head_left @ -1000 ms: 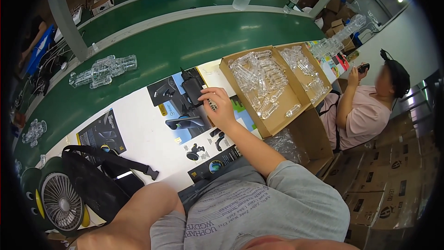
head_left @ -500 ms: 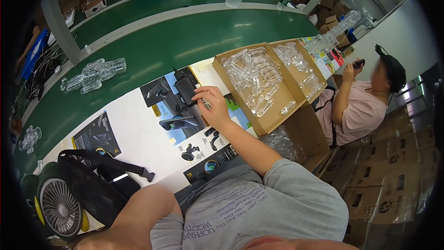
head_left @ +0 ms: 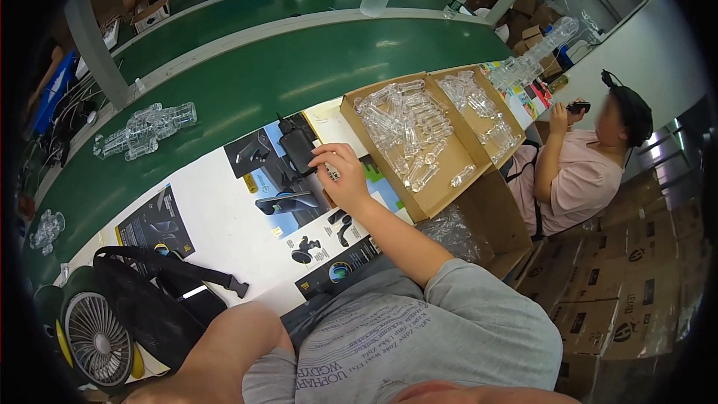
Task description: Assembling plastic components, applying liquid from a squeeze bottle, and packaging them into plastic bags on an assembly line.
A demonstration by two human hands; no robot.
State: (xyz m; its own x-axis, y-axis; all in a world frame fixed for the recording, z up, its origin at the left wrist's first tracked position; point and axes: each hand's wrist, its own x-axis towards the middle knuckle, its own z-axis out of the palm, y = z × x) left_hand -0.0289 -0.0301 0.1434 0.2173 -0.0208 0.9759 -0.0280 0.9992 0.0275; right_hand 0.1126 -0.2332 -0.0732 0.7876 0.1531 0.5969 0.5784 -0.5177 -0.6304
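My right hand (head_left: 342, 179) reaches over the white worktop, its fingers bent together at the lower right edge of a black rectangular case (head_left: 297, 148). A thin black tab or cord sticks up from the case's far end. I cannot tell what exactly the case is. Beneath it lie printed sheets (head_left: 288, 204) with pictures of phones and holders. Just right of the hand, a shallow cardboard tray (head_left: 449, 193) holds several clear plastic parts (head_left: 407, 123). My left forearm (head_left: 198, 363) runs out at the lower left, and the left hand is outside the picture.
A black mesh bag (head_left: 146, 307) with a buckled strap and a small fan (head_left: 97, 338) sit at the lower left. Clear plastic pieces (head_left: 153, 131) lie on the green bench (head_left: 299, 56). At the right, a co-worker (head_left: 576, 168) holds a small black object beside stacked cartons (head_left: 598, 284).
The whole view has shifted slightly. My right hand remains at the edge of the black case, with no clear movement of the case on the worktop.
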